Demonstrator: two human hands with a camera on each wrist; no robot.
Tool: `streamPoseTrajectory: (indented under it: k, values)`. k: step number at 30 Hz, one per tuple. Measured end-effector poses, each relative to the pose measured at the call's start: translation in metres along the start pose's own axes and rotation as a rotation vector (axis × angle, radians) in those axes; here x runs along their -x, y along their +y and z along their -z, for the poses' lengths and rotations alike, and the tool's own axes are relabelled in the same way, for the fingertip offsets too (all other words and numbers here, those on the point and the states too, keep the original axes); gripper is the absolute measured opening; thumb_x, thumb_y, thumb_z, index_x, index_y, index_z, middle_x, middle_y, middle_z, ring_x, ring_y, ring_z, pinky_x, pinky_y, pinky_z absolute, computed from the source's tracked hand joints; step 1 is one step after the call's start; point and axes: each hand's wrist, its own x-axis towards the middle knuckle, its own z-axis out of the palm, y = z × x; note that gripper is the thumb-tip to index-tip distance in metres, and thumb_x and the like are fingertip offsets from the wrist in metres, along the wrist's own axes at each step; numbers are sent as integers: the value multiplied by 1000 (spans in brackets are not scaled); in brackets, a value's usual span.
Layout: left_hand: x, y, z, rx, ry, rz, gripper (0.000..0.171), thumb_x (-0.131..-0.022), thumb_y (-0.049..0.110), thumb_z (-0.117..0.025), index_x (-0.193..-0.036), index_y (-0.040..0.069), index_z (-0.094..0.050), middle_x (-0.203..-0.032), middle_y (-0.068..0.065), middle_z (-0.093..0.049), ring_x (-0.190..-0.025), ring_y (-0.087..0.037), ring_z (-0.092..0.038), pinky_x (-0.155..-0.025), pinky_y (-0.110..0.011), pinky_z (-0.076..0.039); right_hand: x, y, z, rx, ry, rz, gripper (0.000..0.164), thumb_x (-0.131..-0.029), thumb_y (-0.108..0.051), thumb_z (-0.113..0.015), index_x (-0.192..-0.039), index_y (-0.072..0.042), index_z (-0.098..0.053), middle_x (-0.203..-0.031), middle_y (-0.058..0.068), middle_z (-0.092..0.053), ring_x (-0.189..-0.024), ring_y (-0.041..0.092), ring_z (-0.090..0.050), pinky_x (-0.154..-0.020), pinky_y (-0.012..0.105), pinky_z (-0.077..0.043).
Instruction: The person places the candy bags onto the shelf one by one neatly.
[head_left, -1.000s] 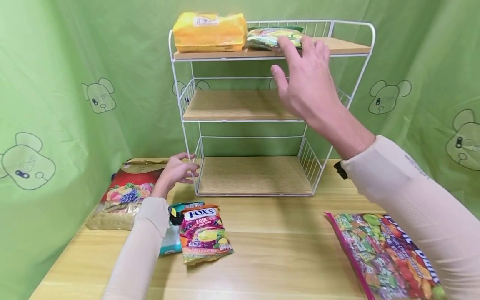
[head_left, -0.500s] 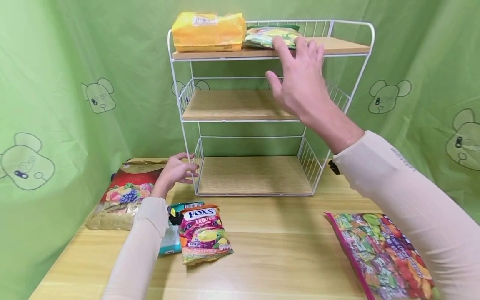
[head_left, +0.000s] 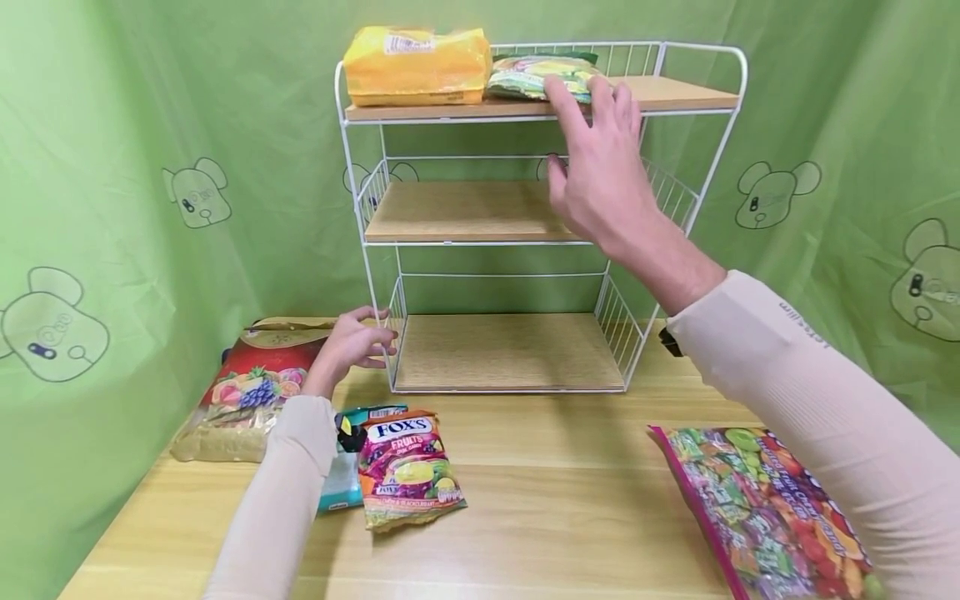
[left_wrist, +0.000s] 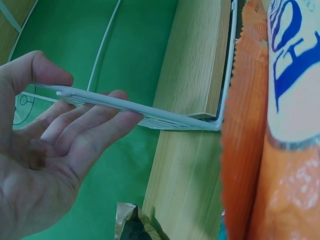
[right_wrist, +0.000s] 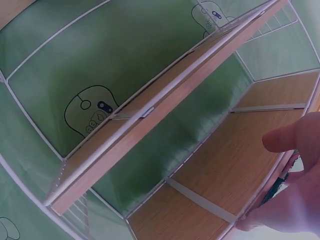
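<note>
In the head view, a white wire rack (head_left: 510, 354) with three wooden shelves stands on the table. My left hand (head_left: 352, 343) grips its left side frame, low down. The left wrist view shows thumb and fingers on opposite sides of the white frame (left_wrist: 175, 116). On the top shelf lies a small green and yellow bag (head_left: 521, 77), and the fingertips of my right hand (head_left: 607, 162) rest at its front right, fingers extended and spread. Left of the bag sits a yellow package (head_left: 416, 71). The right wrist view catches part of my right hand (right_wrist: 305, 175) at the top shelf's edge.
A Fox's candy bag (head_left: 412, 471) overlaps a teal bag (head_left: 341, 483) in front of the rack. The red and gold bag (head_left: 255, 387) lies left of my left arm. At the right front is a large fruit candy bag (head_left: 757, 508), partly under my right sleeve.
My right hand and the green and yellow bag have shifted slightly left, closer to the yellow package. My left hand keeps its hold on the frame.
</note>
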Motion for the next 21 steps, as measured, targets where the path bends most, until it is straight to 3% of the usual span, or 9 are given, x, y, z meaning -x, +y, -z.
streamPoseTrajectory:
  k: [2,8,14,21]
  values:
    - [0,0,0,0,2,-1,59,-91,8,-66,-146,5,-47,-134,-30,-60,-106,-40,-70,-85,-47,-64,0,1,-1,-44,11,-4,78,-97,-11,-55,-163,-25,-16,-165,17,-17,-152,32,-13,-131,41,-1]
    - [-1,-1,0,11,-1,0,58,-91,6,-65,-146,4,-47,-135,-32,-60,-92,-28,-73,-86,-49,-64,6,3,5,-84,-4,-44,81,-99,-10,-51,-164,-24,-5,-169,11,-7,-157,22,-2,-130,36,5]
    - [0,-2,0,9,-10,0,57,-92,6,-64,-146,4,-46,-133,-33,-60,-102,-37,-71,-88,-49,-63,17,10,8,-20,-25,-38,83,-100,-9,-48,-164,-23,3,-169,13,4,-157,24,12,-125,34,17]
    - [-1,-1,1,-10,-7,-5,58,-92,8,-64,-147,5,-46,-131,-31,-62,-103,-38,-71,-85,-47,-64,36,24,-1,-19,103,88,81,-96,0,-50,-164,-16,-9,-167,20,-11,-157,33,-3,-129,35,7]
